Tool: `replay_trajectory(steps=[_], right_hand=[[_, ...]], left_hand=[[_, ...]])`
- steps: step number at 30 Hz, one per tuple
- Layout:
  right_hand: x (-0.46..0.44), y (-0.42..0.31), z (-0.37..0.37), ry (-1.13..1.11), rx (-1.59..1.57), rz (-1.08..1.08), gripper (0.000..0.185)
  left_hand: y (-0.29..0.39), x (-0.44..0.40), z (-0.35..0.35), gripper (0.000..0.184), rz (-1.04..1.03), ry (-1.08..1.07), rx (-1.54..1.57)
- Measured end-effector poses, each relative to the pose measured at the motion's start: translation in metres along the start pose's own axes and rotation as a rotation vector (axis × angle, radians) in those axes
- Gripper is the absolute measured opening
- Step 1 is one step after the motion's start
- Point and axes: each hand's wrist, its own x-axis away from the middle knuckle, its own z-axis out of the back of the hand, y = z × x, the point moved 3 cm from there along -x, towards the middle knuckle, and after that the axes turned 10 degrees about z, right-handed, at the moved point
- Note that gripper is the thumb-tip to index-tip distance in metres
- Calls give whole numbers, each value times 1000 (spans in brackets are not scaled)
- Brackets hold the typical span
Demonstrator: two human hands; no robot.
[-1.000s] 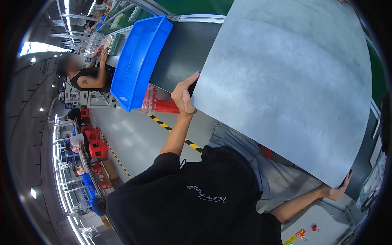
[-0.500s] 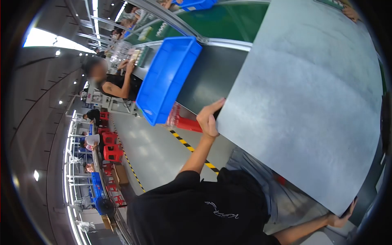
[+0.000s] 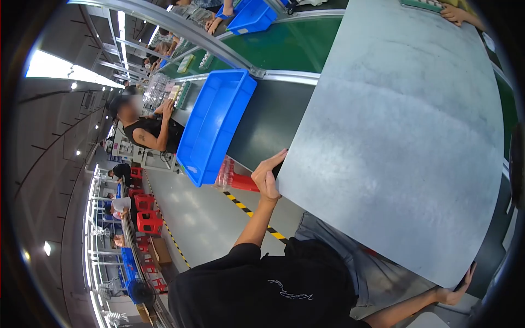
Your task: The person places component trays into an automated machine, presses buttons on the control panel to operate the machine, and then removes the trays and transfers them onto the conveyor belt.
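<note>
A large flat grey sheet [image 3: 388, 147] fills the right half of the view, tilted, its near edge close to my body. My left hand [image 3: 268, 176] grips its left corner, with the fingers curled round the edge. At the lower right corner, my right hand [image 3: 455, 288] holds the sheet from the side, partly hidden by it. The dark worktop [image 3: 270, 120] shows to the left of the sheet. On it, beyond my left hand, rests a blue plastic bin [image 3: 214, 123] with nothing visible inside.
A green conveyor belt [image 3: 290, 44] runs behind a metal rail. Across it, a co-worker's hand [image 3: 455, 13] is near the sheet's far edge. Another person [image 3: 150, 128] works at the left. A red stool [image 3: 244, 182] stands below the bin.
The sheet, bin and hands appear slightly lower and farther left in view, as the camera has shifted. Both my hands keep their hold on the sheet.
</note>
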Motion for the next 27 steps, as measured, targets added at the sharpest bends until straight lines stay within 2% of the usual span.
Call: replay_trajectory(steps=[2, 4, 5, 7, 8, 10, 14, 27], right_hand=[[-2, -20, -11, -112, 262, 211, 36], [2, -9, -5, -121, 200, 171, 35], [11, 4, -2, -59, 74, 56, 36], [4, -10, -3, -130, 216, 162, 35], [1, -14, -1, -118, 140, 101, 37], [-1, -26, -8, -116, 312, 88, 44], [-4, -25, -10, 11, 223, -47, 53], [-10, -37, -17, 52, 269, -88, 51]], left_hand=[[-3, 3, 1, 54, 11, 4, 20], [-3, 4, 3, 52, 27, -4, 3], [-8, 6, 2, 53, 27, -6, 18], [-14, 7, -1, 60, 45, 20, 13], [-12, 7, -2, 63, 57, 22, 6], [-10, 7, -2, 65, 52, 20, -10], [-12, 9, -4, 64, 53, 32, 6], [-15, 10, -6, 56, 42, 20, 2]])
